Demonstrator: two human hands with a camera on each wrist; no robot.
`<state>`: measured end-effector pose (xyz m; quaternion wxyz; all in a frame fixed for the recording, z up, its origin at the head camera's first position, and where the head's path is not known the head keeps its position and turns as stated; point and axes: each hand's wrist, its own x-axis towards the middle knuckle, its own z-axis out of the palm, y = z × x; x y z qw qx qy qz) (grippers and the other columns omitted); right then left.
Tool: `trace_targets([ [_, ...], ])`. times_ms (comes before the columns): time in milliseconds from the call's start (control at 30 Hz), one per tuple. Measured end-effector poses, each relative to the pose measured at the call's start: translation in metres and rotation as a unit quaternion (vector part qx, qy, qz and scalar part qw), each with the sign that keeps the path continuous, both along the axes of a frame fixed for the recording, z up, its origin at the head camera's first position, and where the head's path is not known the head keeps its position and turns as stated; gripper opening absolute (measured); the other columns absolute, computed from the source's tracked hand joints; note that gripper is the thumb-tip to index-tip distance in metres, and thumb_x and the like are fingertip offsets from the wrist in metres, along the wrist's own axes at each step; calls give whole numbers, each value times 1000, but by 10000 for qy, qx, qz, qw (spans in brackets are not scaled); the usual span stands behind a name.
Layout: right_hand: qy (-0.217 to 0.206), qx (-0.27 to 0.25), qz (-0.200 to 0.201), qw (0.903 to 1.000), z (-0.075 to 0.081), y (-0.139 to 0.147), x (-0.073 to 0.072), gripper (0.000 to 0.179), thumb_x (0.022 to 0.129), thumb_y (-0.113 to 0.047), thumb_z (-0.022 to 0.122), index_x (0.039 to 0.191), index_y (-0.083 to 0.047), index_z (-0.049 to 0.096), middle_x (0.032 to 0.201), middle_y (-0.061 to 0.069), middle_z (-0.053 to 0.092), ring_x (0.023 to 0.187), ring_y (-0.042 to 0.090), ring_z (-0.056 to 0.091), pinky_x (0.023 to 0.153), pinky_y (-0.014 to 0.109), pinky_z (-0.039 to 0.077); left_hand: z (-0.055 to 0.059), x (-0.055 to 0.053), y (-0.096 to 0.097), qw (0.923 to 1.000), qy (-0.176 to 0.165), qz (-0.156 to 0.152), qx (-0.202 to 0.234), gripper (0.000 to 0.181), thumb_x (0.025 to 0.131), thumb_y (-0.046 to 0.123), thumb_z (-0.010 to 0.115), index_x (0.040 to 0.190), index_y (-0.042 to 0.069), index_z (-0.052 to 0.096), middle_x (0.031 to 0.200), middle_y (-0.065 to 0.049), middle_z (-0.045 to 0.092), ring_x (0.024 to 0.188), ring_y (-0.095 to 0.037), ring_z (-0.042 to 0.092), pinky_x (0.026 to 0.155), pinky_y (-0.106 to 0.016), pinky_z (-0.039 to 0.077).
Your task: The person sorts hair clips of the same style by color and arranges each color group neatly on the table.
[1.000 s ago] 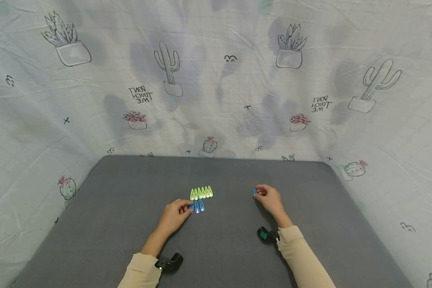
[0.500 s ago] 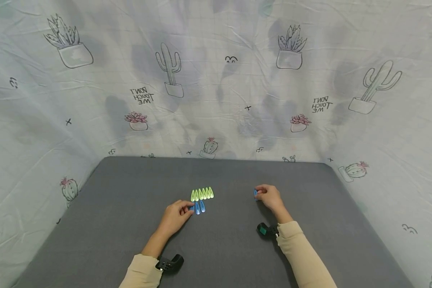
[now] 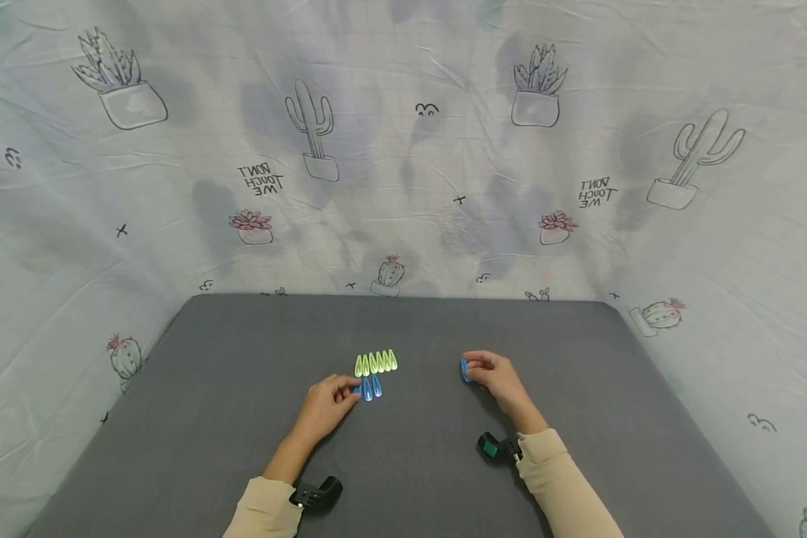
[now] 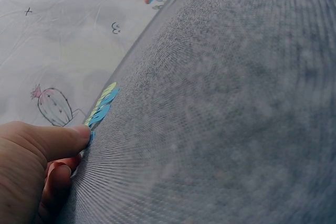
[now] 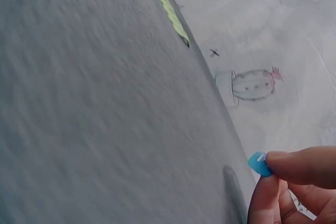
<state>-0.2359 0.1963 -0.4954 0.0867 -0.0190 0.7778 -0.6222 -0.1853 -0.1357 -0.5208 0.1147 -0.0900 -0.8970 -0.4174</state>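
Note:
Several lime-green snap hair clips (image 3: 376,362) lie side by side in a row on the grey table. Just in front of them, blue snap hair clips (image 3: 368,389) form a shorter row. At the left end of this row, my left hand (image 3: 324,405) has thumb and fingertips around a blue hair clip (image 4: 91,139), mostly hidden by the thumb. To the right, apart from both rows, my right hand (image 3: 501,381) pinches another blue hair clip (image 3: 465,370) between thumb and forefinger. In the right wrist view, the rounded end of that clip (image 5: 259,164) sticks out past the thumb.
The grey table (image 3: 417,463) extends around both hands. Behind it and along the sides hangs a pale cloth (image 3: 403,164) printed with potted cacti. A black wrist camera (image 3: 317,493) sits on the left wrist, and another one (image 3: 499,447) on the right wrist.
Holding its blue hair clip, my right hand has shifted a little to the left, and the clip shows more fully. My left hand and the rows stay in place.

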Motion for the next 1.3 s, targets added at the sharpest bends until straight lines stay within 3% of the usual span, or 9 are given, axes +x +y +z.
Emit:
trace_targets([
  [300,103,-311,581,9978,-5,-27,6,36,87,3,61,122,9,56,95,10,59,80,10,56,70,23,48,-3,-2,0,10000,-3,18,-45,16,78,10,77,94,10,73,69,7,50,60,-2,42,56,-21,37],
  [467,270,-314,765,9962,-6,-51,8,35,86,5,60,120,11,57,99,20,60,79,11,55,68,22,47,-2,-1,-1,10000,-52,9,-32,17,78,10,76,95,10,73,69,7,50,60,-3,43,56,-21,37],
  [633,360,-121,829,9958,-6,-78,8,33,83,7,61,116,8,61,97,19,61,78,11,56,66,22,47,0,-1,-1,10000,-66,18,-50,17,78,10,76,95,10,73,69,6,50,60,-3,42,56,-21,37],
  [1000,812,834,998,9882,2,-121,10,27,82,4,64,109,3,65,92,14,65,75,12,59,65,25,50,3,-2,0,9998,-165,52,-103,16,79,12,76,95,11,73,69,6,51,59,-4,43,55,-21,37],
  [1300,1430,1997,1082,9633,-1,-135,5,23,83,1,63,106,-3,68,88,5,68,75,11,61,64,23,49,6,-3,-1,9998,-161,36,-55,16,78,10,76,94,10,73,69,6,51,59,-3,43,55,-21,37],
])
